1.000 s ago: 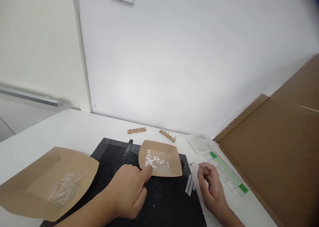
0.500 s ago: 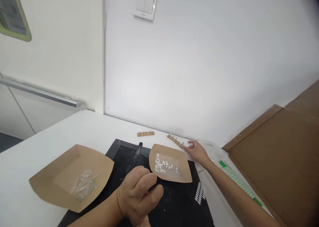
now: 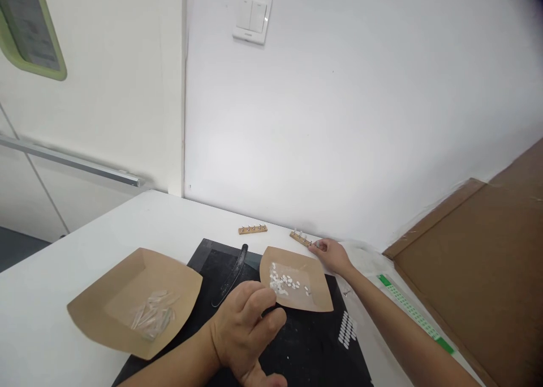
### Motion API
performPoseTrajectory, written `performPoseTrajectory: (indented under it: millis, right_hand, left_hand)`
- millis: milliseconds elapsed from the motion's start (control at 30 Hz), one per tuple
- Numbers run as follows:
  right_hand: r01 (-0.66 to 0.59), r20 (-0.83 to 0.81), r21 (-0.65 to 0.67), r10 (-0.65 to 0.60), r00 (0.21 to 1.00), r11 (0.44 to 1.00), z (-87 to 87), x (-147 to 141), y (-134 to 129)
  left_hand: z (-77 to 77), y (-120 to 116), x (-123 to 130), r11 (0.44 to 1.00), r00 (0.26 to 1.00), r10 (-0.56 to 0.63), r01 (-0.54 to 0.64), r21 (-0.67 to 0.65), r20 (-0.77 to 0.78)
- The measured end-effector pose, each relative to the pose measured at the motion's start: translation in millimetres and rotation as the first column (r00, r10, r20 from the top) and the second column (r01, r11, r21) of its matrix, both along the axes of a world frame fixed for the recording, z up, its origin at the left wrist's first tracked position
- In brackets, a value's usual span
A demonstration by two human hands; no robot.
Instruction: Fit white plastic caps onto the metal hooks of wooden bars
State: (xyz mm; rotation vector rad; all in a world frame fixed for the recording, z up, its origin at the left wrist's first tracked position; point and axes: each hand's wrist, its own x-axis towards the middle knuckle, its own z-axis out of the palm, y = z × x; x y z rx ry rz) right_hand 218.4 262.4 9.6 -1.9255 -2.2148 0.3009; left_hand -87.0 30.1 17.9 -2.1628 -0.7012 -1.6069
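Note:
My left hand (image 3: 250, 330) hovers over the black mat (image 3: 309, 347) with its fingers curled and the thumb apart; its palm is hidden. At the back right, my right hand (image 3: 333, 255) has thumb and fingertips closed around a small clear nail tip (image 3: 317, 244), mostly covered, at the near end of a wooden nail stand (image 3: 300, 238). Other clear tips stand on its farther pegs. A second wooden stand (image 3: 253, 229) with bare metal pegs lies to the left. Small white oval pieces (image 3: 282, 285) lie in the paper tray (image 3: 318, 299) between my hands.
A larger paper tray (image 3: 97, 302) on the left holds several long clear nail tips (image 3: 155, 313). A black curved file (image 3: 233, 274) lies on the mat. White oval stickers (image 3: 348, 330), a green-and-white strip (image 3: 416, 313) and a cardboard panel (image 3: 475, 262) are at right.
My right hand's fingers have drawn together at the stand's near end. The left thumb has come into view, apart from the curled fingers. The whole view has shifted slightly.

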Motion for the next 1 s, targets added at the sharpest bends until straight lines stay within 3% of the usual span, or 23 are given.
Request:
performPoseTrajectory:
  millis: [133,267,400,500,600,733,833,1000]
  right_hand:
    - [-0.083,0.05,0.095,0.078,0.996,0.992,26.5,12.5,-14.1]
    - [-0.127,0.069,0.27,0.113,0.991,0.954,69.0,24.3,-41.0]
    - [-0.276,0.11,0.334,0.254,0.961,0.901,115.0,21.6,-89.5]
    - [-0.484,0.174,0.276,0.452,0.875,0.831,133.8,5.0,-137.6]
    - [-0.683,0.126,0.136,0.671,0.73,0.718,125.6,-19.1,-184.5]
    - [-0.782,-0.018,0.046,0.784,0.621,0.621,82.2,-43.3,-226.2]
    - [-0.772,-0.02,0.05,0.773,0.634,0.634,54.3,-49.0,-237.5]
    - [-0.765,-0.014,0.06,0.767,0.642,0.641,38.0,-44.8,-236.8]
  left_hand:
    - [-2.3,0.4,-0.6,0.999,1.0,-0.016,0.015,-0.043,-0.011]
    - [1.1,1.7,-1.4,0.998,1.0,-0.011,0.011,-0.063,-0.001]
    - [5.5,1.4,0.1,0.996,1.0,-0.012,0.012,-0.086,0.009]
    - [7.6,-1.1,0.1,0.994,0.997,-0.071,0.073,-0.086,0.025]
    - [6.7,-4.8,-1.9,0.987,0.991,-0.116,0.123,-0.108,0.069]
    - [5.4,-6.3,-4.0,0.96,0.98,-0.139,0.169,-0.221,0.143]
    - [9.8,-3.4,-2.6,0.912,0.971,-0.192,0.23,-0.34,0.142]
    - [18.9,-0.3,3.3,0.802,0.927,-0.373,0.339,-0.492,0.031]
